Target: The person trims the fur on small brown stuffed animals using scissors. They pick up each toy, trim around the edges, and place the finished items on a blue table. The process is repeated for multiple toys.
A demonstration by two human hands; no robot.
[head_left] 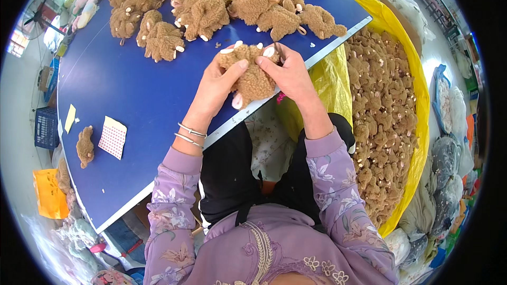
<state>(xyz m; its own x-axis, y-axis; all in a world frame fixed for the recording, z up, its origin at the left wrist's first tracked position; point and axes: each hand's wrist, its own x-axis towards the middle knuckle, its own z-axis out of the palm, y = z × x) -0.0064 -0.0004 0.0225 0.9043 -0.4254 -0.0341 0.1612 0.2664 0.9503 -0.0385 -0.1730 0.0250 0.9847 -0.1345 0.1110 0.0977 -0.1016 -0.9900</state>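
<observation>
A brown plush toy skin (252, 80) with curly pile and small white and pink parts is held between both hands over the table's near edge. My left hand (213, 85) grips its left side, the thumb pressed on the plush. On the other side my right hand (293, 77) pinches it near a white oval piece. A dark, thin tool (280, 51) shows by the right fingers; its kind is hard to make out. Below the right hand a small bright pink thing (280, 97) peeks out. The fingers behind the plush are hidden.
A heap of similar brown plush pieces (206, 13) covers the far part of the blue table (142, 100). One piece (85, 146) lies left, beside a dotted sheet (112, 137). At right, a yellow sack (421, 153) is full of brown plush. A blue crate (46, 127) stands left.
</observation>
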